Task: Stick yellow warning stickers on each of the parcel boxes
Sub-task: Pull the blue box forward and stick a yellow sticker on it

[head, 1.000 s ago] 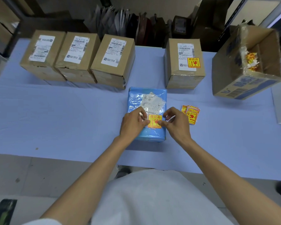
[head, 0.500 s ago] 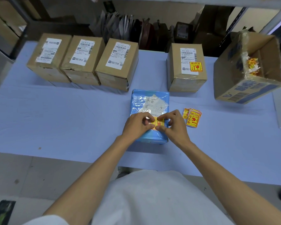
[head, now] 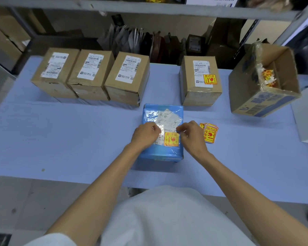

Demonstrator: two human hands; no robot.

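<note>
Pale blue surface [head: 60,135] carries a flat blue plastic-wrapped parcel [head: 160,151], which lies in the middle, close to the near edge, with a crumpled white shipping label [head: 169,118] on its top. A square yellow warning sticker [head: 171,139] with red print lies on the near part of that top, overlapping the label's near end. The left hand [head: 146,134] rests on the parcel just left of the sticker, and the right hand [head: 191,134] rests at the sticker's far right corner. The fingers of both hands are curled in tight. It is not possible to tell whether either hand pinches the sticker's edge or only presses beside it. Just right of the parcel, on the surface, lies a small fanned stack of yellow stickers [head: 210,134]. Along the far side stands a row of three brown cardboard boxes [head: 91,75], touching one another. Each has a white label and none has a yellow sticker. A fourth brown cardboard box [head: 200,93] stands apart to their right, just beyond the parcel, with a yellow sticker [head: 209,79] on the corner of its label. At the far right an open cardboard carton [head: 256,96] sits tilted, with yellow and white paper scraps [head: 268,77] inside.
</note>
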